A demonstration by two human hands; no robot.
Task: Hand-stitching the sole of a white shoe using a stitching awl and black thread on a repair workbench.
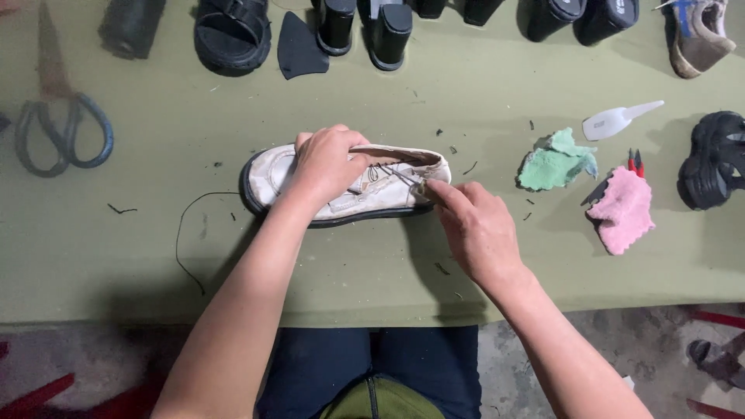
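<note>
Head view, the only one. White shoe [341, 190] lies on its side mid-table on the green mat [466, 101], toe left, heel right, dark sole along the near edge.

My left hand [330, 163] is clamped over the upper from the far side, fingers curled down onto the shoe, pinning it flat. My right hand [473, 225] comes in from the near right; forefinger and thumb pinched at the heel end, right where the thin thread [392, 174] crosses the opening. Looks like I'm gripping the thread end or a needle there, too small to tell which. So: left grasping the shoe, right closed in a fine pinch at the stitch line.

Step, my read: hand-stitching the upper near the heel, mid-stitch. Next move would call for a steady pull along the seam with the left holding firm, so the shoe doesn't slide on the mat.

A loose dark thread [186, 233] trails on the table, near left of the toe.

Around: scissors [58, 132] far left. Green cloth [555, 163] and pink cloth [621, 209] right of the shoe, red-handled snips [635, 161] between them, white glue nozzle [621, 120] beyond. Black shoe [714, 159] at the right edge. Row of dark heels and sandals along the far edge.
</note>
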